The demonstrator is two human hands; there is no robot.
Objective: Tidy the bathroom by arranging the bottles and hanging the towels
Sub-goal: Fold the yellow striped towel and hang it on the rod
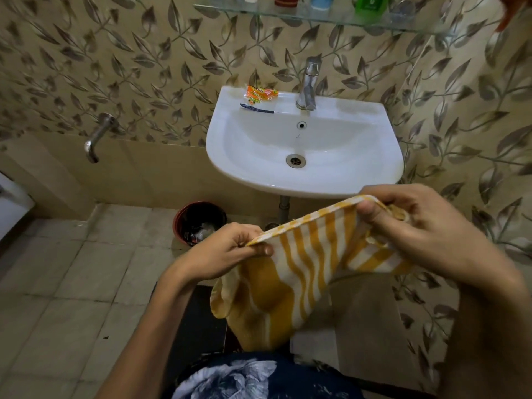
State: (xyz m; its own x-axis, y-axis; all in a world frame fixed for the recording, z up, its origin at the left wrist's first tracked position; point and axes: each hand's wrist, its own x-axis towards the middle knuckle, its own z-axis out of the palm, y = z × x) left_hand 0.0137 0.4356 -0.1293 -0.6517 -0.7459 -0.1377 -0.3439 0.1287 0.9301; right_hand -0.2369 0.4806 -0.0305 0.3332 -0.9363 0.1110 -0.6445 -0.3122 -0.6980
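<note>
A yellow and white striped towel [302,263] hangs in front of me, below the sink. My left hand [230,251] pinches its top hem at the left. My right hand [417,226] grips the same hem at the right, bunching some cloth. The hem is stretched between both hands and the rest droops down. On the glass shelf [331,18] at the top stand several bottles, among them a green bottle [370,4], a red one [286,0] and a blue one [322,1], all cut off by the frame's edge.
A white sink [388,145] with a chrome tap [309,82] is fixed to the leaf-patterned wall. An orange packet [260,93] and a dark blue stick-like item [256,108] lie on its rim. A dark red bin [198,223] stands on the tiled floor. A wall spout [96,136] sits left.
</note>
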